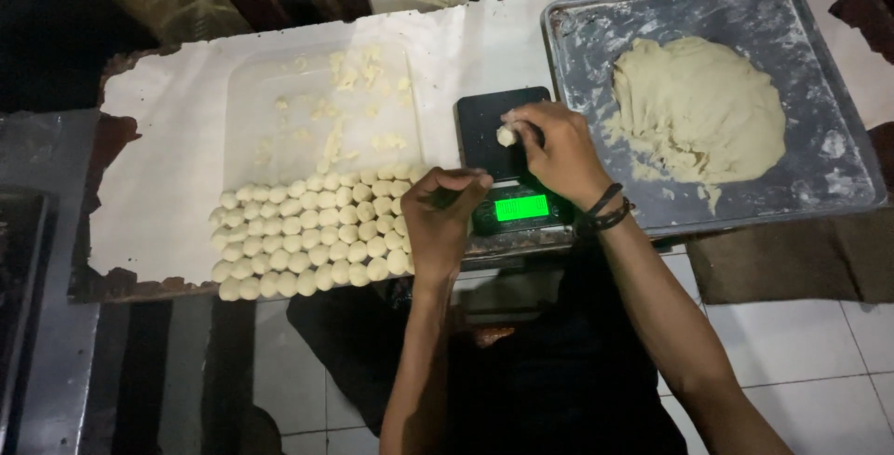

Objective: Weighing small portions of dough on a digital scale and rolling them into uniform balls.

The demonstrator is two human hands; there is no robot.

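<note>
About five rows of dough balls (312, 231) already lie on the desk (168, 185), a large dough mass (698, 110) remains on the tray (838, 176), the right hand (557, 152) pinches a dough piece (507, 136) over the scale (507, 152), and the left hand (442, 217) is curled loosely, apparently empty.

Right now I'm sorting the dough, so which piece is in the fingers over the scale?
The small dough piece pinched by the right hand above the black scale; the other balls lie in rows left.

one scale (510, 152), one metal tray (838, 176), one dough mass (703, 106), dozens of dough balls (312, 231).
</note>
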